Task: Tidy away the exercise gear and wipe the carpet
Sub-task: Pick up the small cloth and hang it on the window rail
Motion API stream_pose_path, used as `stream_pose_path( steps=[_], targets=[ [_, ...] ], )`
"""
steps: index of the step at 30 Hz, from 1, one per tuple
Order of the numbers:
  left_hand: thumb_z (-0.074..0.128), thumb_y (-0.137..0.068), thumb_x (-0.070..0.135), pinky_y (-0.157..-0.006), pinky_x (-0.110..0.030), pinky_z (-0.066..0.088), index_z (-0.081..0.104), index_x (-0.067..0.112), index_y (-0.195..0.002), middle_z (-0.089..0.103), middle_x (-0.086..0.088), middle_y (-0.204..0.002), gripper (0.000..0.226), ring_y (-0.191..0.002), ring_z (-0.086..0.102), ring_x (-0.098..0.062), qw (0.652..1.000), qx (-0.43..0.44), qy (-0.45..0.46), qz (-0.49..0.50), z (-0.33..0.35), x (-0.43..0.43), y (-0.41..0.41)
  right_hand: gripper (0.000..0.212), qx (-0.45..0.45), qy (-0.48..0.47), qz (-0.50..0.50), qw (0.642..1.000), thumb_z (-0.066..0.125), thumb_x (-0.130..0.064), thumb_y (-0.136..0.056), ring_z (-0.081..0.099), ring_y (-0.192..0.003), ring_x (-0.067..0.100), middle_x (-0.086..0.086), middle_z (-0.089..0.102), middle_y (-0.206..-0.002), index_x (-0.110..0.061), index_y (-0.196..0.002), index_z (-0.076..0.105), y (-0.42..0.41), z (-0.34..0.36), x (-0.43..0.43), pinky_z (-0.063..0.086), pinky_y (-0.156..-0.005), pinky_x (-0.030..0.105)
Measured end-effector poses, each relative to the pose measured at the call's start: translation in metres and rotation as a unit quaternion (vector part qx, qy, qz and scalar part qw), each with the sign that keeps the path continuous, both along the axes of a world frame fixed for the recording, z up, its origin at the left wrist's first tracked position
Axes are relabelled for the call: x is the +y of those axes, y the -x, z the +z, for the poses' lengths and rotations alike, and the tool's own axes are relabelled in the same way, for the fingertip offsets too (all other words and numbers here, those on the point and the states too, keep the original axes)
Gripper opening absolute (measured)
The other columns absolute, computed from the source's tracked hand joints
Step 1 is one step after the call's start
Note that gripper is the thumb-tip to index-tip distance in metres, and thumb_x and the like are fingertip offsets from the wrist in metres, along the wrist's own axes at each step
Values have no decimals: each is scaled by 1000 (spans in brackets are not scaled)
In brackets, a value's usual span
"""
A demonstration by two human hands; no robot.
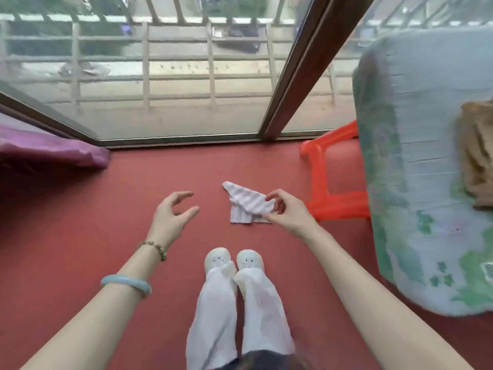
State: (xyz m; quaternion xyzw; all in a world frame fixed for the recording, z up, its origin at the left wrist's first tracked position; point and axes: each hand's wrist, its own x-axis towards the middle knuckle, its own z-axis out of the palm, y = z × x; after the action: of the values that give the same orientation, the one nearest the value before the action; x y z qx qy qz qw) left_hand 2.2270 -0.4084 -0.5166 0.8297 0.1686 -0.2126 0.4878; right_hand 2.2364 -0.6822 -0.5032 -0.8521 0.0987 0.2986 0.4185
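A small white-and-pink striped cloth [246, 205] lies crumpled over the red carpet [106, 249], just ahead of my feet. My right hand [286, 212] hovers at the cloth's right edge, thumb and forefinger spread apart around its corner; I cannot tell whether they touch it. My left hand [173, 213] is held out to the cloth's left, fingers loosely curved and holding nothing. A rolled purple mat [53, 152] lies at the left by the glass.
An orange plastic stool [330, 188] stands right of the cloth. A big bundle in a pale floral cover [416, 156] fills the right side, with a tan cloth [477, 156] on it. A glass sliding door [186, 84] with a brown frame [293, 76] closes off the far edge.
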Motion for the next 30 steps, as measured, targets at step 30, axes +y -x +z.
stream_pose_path(
  steps=[30],
  targets=[
    [59,-84,21,-91,-40,32,67,9,-83,64,-9,-100,14,-101,56,-31,918,-136,-173,-330,-363,-90,-43,25,-57,205,51,976,45,-7,-87,45,-108,30,10,55,-111,-8,-107,60,4,-350,2,36,-86,39]
  ],
)
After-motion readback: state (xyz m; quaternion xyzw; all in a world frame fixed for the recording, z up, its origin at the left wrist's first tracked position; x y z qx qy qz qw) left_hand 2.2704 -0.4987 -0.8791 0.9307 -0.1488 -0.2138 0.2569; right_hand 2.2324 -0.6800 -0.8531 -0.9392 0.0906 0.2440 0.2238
